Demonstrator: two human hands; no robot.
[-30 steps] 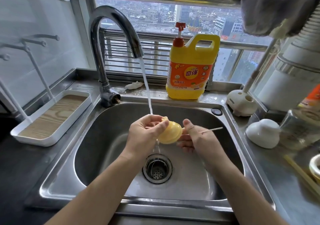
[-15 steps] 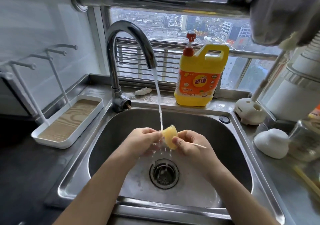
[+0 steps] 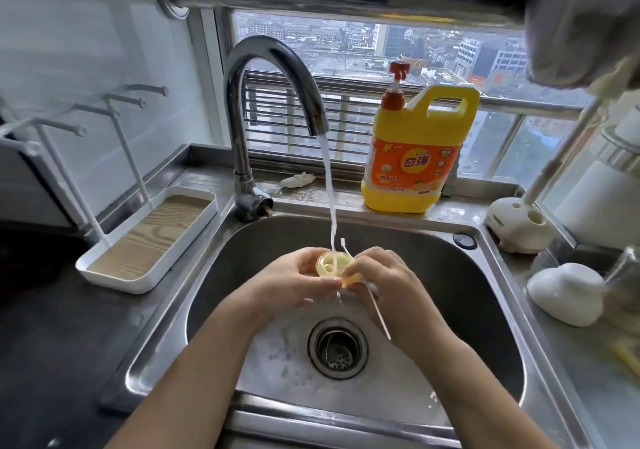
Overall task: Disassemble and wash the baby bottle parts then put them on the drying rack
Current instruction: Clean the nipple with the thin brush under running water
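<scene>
Turned upward, one yellow part (image 3: 333, 266) sits between left hand (image 3: 294, 284) and right hand (image 3: 389, 284).

the bottle part (image 3: 330, 266) sits between the left grip (image 3: 298, 284) and the right grip (image 3: 384, 286), over the sink (image 3: 450, 275), above the drain (image 3: 337, 348). the faucet (image 3: 270, 68) stands behind the grips, the detergent jug (image 3: 415, 158) behind the right grip. the drying rack (image 3: 117, 282) lies on the table (image 3: 52, 327), well left of the left grip.
</scene>
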